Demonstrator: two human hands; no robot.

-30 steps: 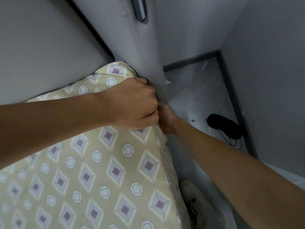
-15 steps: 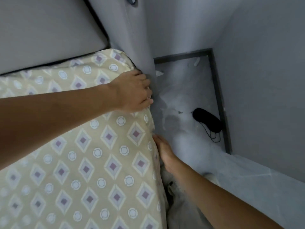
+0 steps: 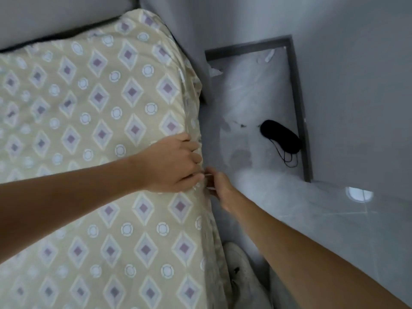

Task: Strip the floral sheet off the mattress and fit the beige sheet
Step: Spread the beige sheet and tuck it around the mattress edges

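A beige sheet [image 3: 107, 134] printed with purple diamonds and white circles covers the mattress from the headboard corner down its right side. My left hand [image 3: 171, 162] lies on the mattress's right edge, its fingers curled over the rim and gripping the sheet. Just below it, my right hand [image 3: 219, 186] reaches in from the floor side and pinches the sheet's hanging side; its fingertips are partly hidden against the mattress. The sheet is gathered in folds along the side above my hands. I see no other sheet.
A grey padded headboard [image 3: 55, 16] runs along the top left. A narrow grey floor strip [image 3: 249, 103] lies between the bed and the grey wall [image 3: 356, 85]. A black eye mask [image 3: 281, 136] lies on the floor. A white shoe [image 3: 240, 264] stands beside the bed.
Both hands have moved from the headboard corner down along the mattress's right edge. My right hand has come back up to meet the left one at the sheet's side.
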